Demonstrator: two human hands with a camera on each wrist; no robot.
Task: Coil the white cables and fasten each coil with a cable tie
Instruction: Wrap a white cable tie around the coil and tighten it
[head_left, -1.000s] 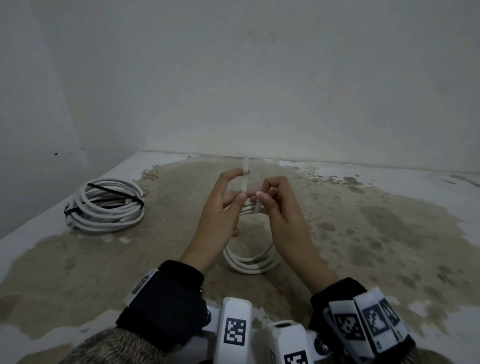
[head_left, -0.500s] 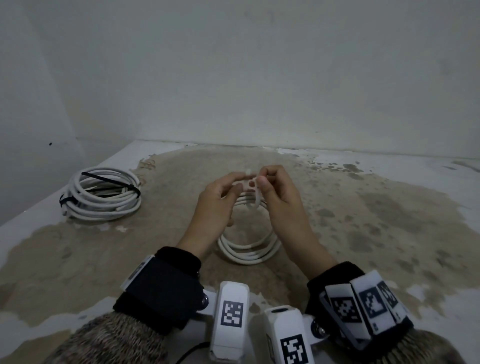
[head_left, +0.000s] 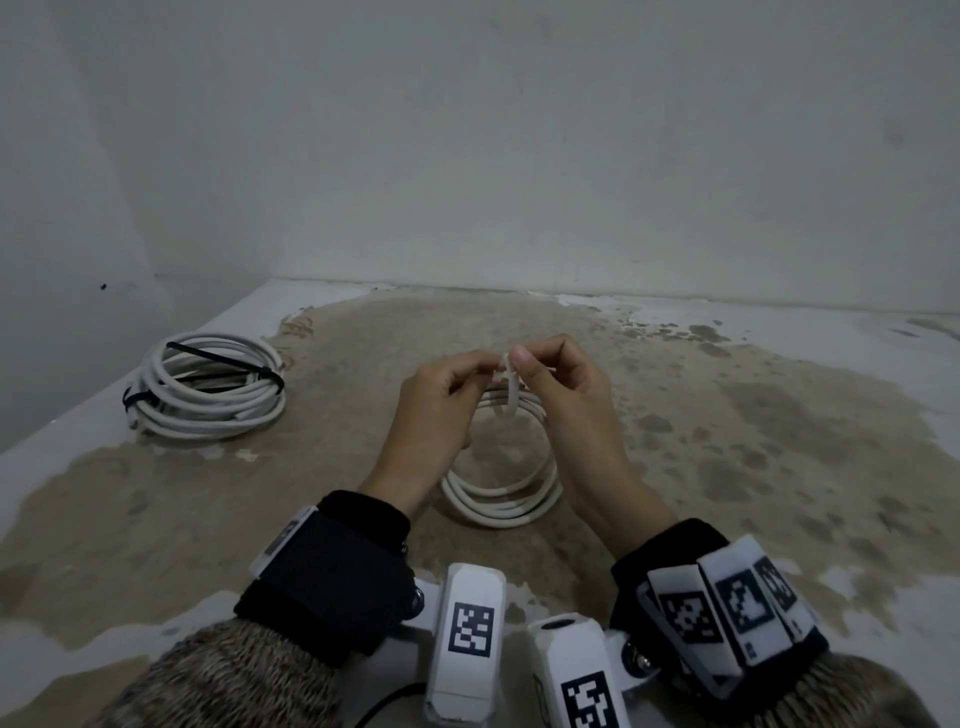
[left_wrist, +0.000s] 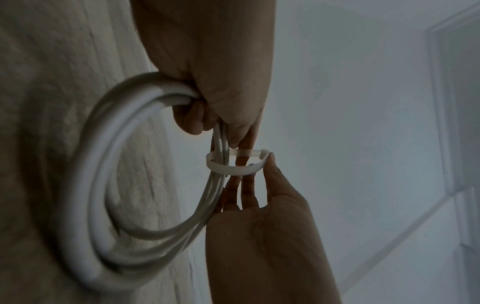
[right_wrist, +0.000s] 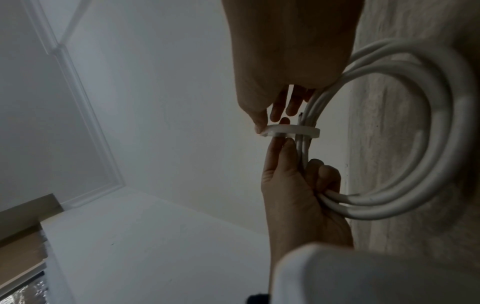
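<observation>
A white cable coil (head_left: 501, 499) stands upright on the stained surface, its top lifted between both hands. My left hand (head_left: 467, 374) grips the coil's top strands with curled fingers, which shows plainly in the right wrist view (right_wrist: 322, 181). A white cable tie (head_left: 508, 387) is looped loosely round those strands (left_wrist: 233, 164) (right_wrist: 291, 131). My right hand (head_left: 535, 364) pinches the tie where its two ends meet, and my left fingertips touch the same spot. The coil (left_wrist: 85, 205) (right_wrist: 441, 123) curves away below the hands.
A second white coil (head_left: 208, 395), bound with black ties, lies at the far left by the left wall. A pale wall (head_left: 519, 182) closes the back. The stained surface (head_left: 753, 441) stretches bare to the right.
The tie's tail stood straight up a second ago and is now bent into a closed loop round the coil's strands. Both hands have drawn together at the top of the coil.
</observation>
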